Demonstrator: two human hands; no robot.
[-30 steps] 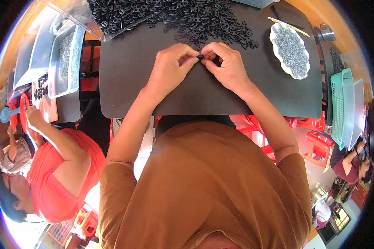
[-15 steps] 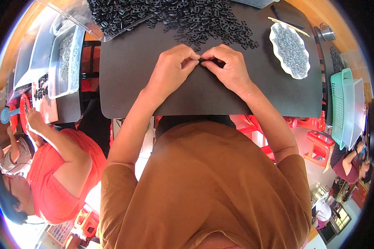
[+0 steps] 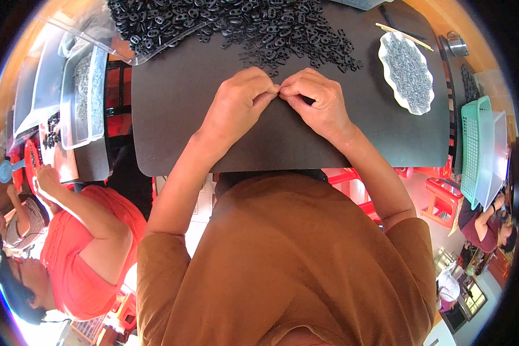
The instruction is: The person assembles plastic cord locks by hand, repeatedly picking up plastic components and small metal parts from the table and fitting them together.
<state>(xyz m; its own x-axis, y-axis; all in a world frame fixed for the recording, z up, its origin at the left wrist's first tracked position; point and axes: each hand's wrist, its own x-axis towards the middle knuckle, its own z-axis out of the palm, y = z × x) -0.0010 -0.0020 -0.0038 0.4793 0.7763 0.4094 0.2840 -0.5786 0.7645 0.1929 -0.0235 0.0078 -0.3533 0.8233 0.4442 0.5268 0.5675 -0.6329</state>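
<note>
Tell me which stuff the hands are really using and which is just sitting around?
In use:
- left hand and right hand, fingertips pinched together on something too small to make out
- pile of black rings just beyond them
- black mat under the hands

Just lying about:
- white plate of grey bits
- stick
- green basket
- clear tub
</note>
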